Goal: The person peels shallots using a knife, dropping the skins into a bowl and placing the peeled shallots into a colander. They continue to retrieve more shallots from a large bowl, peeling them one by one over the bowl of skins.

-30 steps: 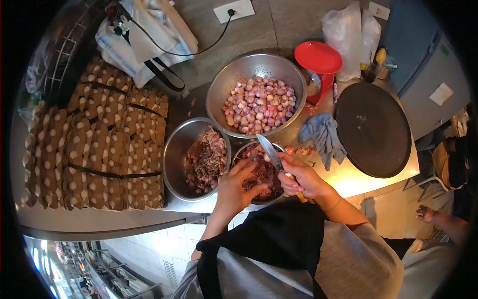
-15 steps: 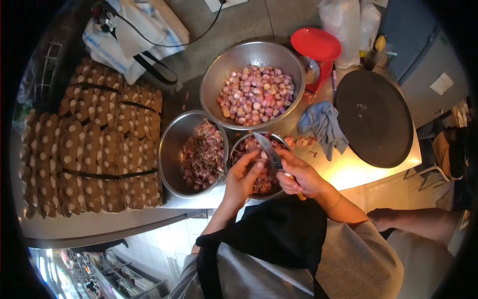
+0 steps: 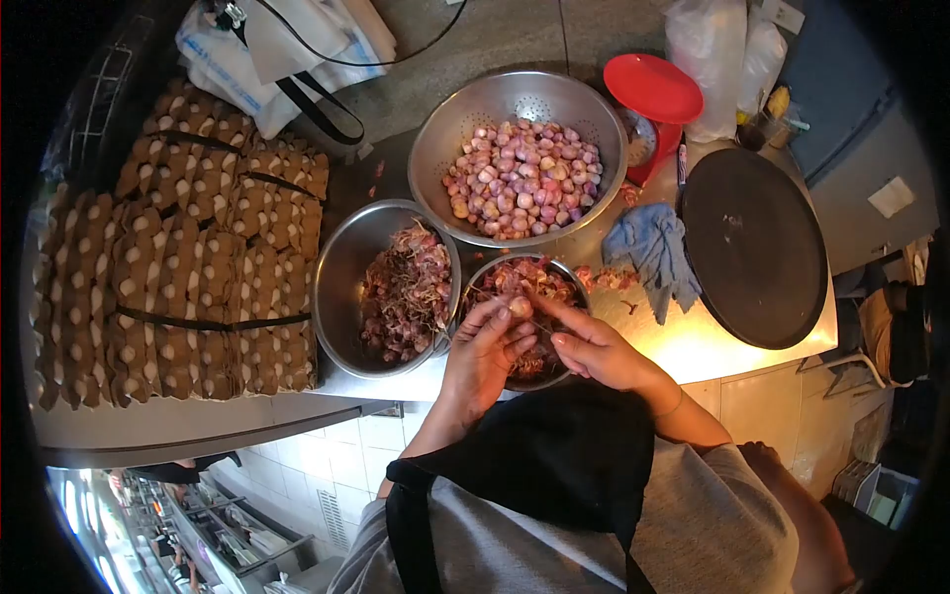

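A pale, small shallot (image 3: 520, 307) is pinched in the fingers of my left hand (image 3: 477, 356), above a steel bowl (image 3: 582, 297) of reddish peelings. My right hand (image 3: 597, 348) is beside it, index finger reaching to the shallot and the other fingers curled; the knife cannot be made out clearly. Left of my hands, another steel bowl (image 3: 336, 297) holds unpeeled shallots with dry skins and roots. Behind them, a large steel colander (image 3: 435, 129) contains many pink-purple shallots.
Egg trays (image 3: 198, 287) are stacked at the left. A red scale (image 3: 653, 89), a blue cloth (image 3: 653, 252) and a round dark tray (image 3: 757, 247) lie to the right. Plastic bags (image 3: 705, 59) stand at the back. Loose peelings (image 3: 609, 277) lie beside the bowl.
The knife blade, clearly visible across my right hand before, no longer shows clearly. My right index finger now points toward the shallot. The view has shifted, and the person's arm at right is lower.
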Demonstrator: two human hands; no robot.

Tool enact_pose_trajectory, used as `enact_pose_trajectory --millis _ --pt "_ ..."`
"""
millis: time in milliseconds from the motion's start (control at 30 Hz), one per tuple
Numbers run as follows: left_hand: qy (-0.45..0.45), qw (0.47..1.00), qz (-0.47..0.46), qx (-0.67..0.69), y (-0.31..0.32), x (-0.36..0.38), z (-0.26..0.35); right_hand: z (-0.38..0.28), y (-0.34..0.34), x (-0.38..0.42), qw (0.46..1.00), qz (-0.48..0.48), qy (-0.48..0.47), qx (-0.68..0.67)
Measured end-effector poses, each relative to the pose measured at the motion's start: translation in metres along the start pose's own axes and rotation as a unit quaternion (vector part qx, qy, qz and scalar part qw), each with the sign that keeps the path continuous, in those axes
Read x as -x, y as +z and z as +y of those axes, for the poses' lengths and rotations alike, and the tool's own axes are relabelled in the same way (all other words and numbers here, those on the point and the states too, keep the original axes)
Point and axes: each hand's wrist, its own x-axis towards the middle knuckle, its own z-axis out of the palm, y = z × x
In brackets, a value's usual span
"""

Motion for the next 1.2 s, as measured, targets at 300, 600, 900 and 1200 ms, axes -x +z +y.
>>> enact_pose_trajectory --millis 300,600,900,1200 --pt "0.038 0.998 0.007 -0.044 0.01 -0.001 0.0 0.0 0.007 0.006 0.998 0.059 -0.025 0.016" --pt "0.036 0.999 -0.012 -0.007 0.009 -0.002 -0.003 0.0 0.009 0.0 0.954 0.119 -0.152 0.23" --pt "0.031 0.995 -0.097 -0.007 0.002 -0.004 -0.001 0.001 0.0 0.0 0.991 0.105 0.007 -0.077" --pt "0.02 0.995 -0.098 0.027 0.002 -0.006 0.002 -0.004 0.007 0.001 0.994 0.103 -0.025 0.008"
